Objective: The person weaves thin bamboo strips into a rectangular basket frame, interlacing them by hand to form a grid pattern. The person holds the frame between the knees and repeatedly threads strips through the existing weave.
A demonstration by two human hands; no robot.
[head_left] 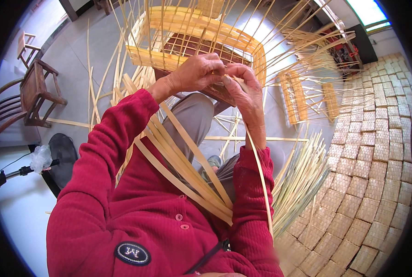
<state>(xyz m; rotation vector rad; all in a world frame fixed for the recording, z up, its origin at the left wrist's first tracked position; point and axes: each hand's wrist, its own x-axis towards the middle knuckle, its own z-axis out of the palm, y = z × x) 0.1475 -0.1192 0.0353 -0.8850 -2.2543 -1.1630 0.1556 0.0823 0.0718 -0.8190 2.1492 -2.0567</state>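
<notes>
A partly woven bamboo basket (194,21), with long loose stakes fanning out from it, stands in front of me on a dark red support. Both my hands meet at its near side. My left hand (197,73) is closed, its thumb and fingers pinched together near the basket's edge. Close beside it, my right hand (246,92) grips a narrow bamboo strip (260,173), whose tail hangs down along my right forearm. The fingers hide what the left hand pinches. Wide flat bamboo strips (187,175) lie across my lap.
A bundle of thin splints (303,184) lies at my right. Beyond it, stacked woven pieces (353,184) cover the right side. Another unfinished basket (293,97) rests on the floor, with loose strips around it. Wooden chairs (37,90) and a black stool (64,157) stand at left.
</notes>
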